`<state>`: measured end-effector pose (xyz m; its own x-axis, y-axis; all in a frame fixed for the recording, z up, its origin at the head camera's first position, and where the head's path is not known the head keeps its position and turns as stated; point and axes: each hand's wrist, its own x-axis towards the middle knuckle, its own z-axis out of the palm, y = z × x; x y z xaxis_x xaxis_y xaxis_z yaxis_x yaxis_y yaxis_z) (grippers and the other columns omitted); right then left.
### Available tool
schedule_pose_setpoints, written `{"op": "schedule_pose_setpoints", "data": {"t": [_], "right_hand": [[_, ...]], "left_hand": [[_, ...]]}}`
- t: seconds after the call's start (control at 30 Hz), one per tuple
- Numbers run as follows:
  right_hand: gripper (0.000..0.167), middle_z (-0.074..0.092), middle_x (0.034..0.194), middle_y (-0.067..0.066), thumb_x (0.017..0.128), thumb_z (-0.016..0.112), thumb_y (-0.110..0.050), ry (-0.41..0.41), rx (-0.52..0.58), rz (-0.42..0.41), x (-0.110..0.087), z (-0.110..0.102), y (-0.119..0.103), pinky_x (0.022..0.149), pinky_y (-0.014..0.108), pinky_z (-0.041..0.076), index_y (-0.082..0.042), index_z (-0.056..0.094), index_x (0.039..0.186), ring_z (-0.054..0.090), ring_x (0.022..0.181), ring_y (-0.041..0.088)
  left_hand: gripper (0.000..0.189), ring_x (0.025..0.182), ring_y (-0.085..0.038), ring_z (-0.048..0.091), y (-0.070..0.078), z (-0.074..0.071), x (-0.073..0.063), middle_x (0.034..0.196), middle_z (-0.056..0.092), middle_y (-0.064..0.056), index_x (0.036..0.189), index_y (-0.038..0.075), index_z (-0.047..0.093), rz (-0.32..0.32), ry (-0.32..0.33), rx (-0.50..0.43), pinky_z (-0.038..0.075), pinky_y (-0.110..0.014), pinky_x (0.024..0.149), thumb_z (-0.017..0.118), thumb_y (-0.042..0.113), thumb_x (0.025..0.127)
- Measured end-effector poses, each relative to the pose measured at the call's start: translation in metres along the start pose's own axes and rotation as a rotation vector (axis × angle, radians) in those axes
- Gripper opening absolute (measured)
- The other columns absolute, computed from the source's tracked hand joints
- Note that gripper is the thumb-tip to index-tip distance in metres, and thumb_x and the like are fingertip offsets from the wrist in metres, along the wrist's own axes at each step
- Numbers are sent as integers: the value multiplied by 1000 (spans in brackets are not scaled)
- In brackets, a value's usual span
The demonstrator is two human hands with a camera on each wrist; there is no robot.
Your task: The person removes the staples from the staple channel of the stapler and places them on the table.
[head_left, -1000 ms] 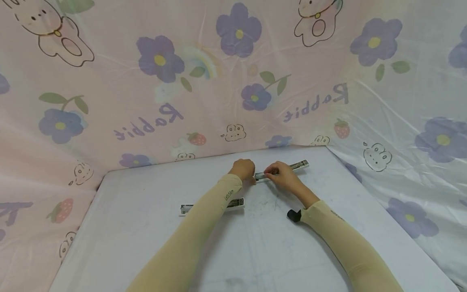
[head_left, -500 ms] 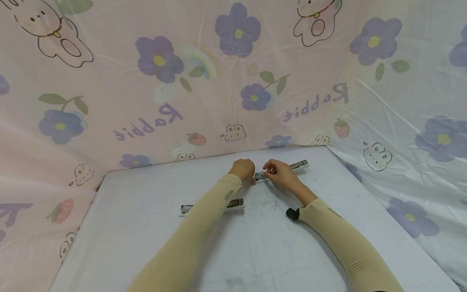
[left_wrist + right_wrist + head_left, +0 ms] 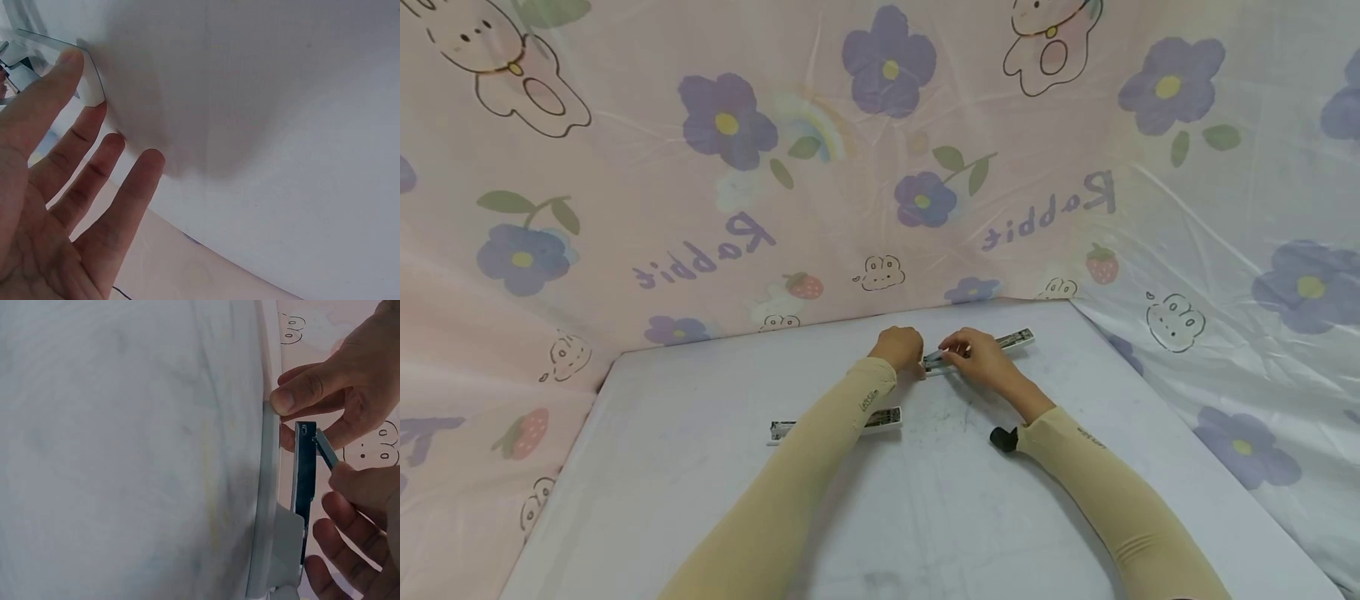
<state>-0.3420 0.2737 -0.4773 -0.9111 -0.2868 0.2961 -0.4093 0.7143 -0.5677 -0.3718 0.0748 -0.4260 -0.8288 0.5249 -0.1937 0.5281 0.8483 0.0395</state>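
Note:
A long, narrow white device (image 3: 1017, 339) with metal parts lies slanted on the white table. Its exact kind is unclear. My left hand (image 3: 898, 347) is at its left end; in the left wrist view the thumb and index finger pinch its white end piece (image 3: 94, 84), the other fingers extended. From the base rises a dark metal bar (image 3: 305, 465), seen in the right wrist view. A thin metal lever (image 3: 326, 450) slants off the bar's end, its far end pinched by my right hand (image 3: 985, 360). The head view hides the device's middle behind that hand.
A second similar white device (image 3: 886, 419) lies nearer, partly behind my left sleeve (image 3: 820, 450). Beside my right cuff is a small black object (image 3: 1003, 439). A printed curtain (image 3: 820, 200) encloses the back and sides of the table (image 3: 662, 467).
My right hand has shifted slightly, its index finger rising and moving left, and the metal piece at its fingertips now stands more tilted. My left hand and both devices look unmoved.

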Motion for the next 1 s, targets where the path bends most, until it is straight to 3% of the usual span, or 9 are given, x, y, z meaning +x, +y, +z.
{"op": "schedule_pose_setpoints", "data": {"t": [0.23,0.47,0.77,1.0], "right_hand": [[13,73,102,7,100,77,-8,6,72,30,-5,-7,2,83,38,59,-5,79,112,69,92,22],[14,76,104,6,102,76,-11,-44,96,83,-16,-12,3,89,41,59,-5,79,114,70,95,21],[13,75,97,-1,100,78,-13,-164,91,69,-31,-14,3,85,36,58,-8,80,112,68,90,15],[11,74,96,-2,98,80,-10,-202,132,47,-37,-10,7,84,31,58,-8,79,108,67,89,13]], "left_hand": [[31,101,-21,69,2,0,0,111,77,-1,110,12,80,-10,-6,-4,57,-38,95,85,38,95],[28,99,-21,69,1,-1,-4,109,76,-1,106,12,79,-12,1,-20,57,-36,94,86,36,94],[27,95,-19,68,0,0,-6,105,76,-1,104,11,79,4,14,-44,58,-35,90,87,35,94],[26,94,-21,67,0,-3,-7,106,74,-3,103,11,79,3,3,-53,57,-36,90,87,34,94]]}}
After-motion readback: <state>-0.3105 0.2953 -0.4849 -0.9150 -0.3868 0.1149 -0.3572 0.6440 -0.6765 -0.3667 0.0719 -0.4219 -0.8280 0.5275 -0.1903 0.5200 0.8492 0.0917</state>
